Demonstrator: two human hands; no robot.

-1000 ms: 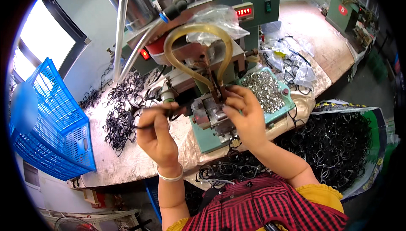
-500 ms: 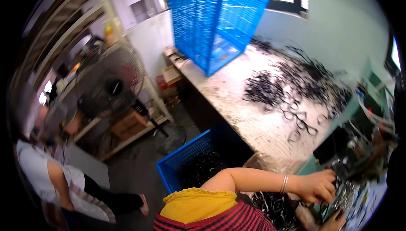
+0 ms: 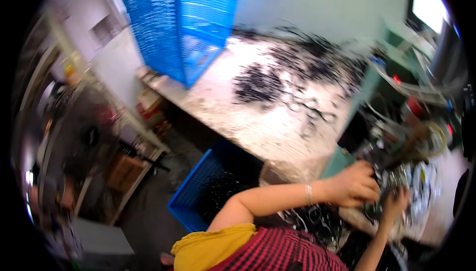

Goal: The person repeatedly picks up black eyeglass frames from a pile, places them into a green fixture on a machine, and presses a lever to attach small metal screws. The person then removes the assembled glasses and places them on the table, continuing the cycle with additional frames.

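Observation:
My left hand [image 3: 353, 184], its wrist ringed by a bracelet, reaches across to the work area of a green machine [image 3: 333, 164]. The fingers are curled, and whatever they pinch is hidden. Just beside it, my right hand [image 3: 395, 204] is raised with bent fingers close to shiny metal parts [image 3: 398, 177] of the machine. Blur hides what lies between its fingertips. Below my left forearm sits a heap of black, glossy eyeglass frames [image 3: 317, 224].
More black eyeglass frames [image 3: 258, 85] lie piled on the pale worktable [image 3: 248, 129]. A tall blue plastic basket [image 3: 153, 23] stands at its far left. On the floor, a blue crate [image 3: 186, 191] holds dark pieces. A fan [image 3: 89, 137] and shelving [image 3: 134, 117] stand left.
The view has swung right, so table, baskets and fan sit farther left. The person in white has left the view. My right hand and forearm show more fully, and both hands stay at the machine.

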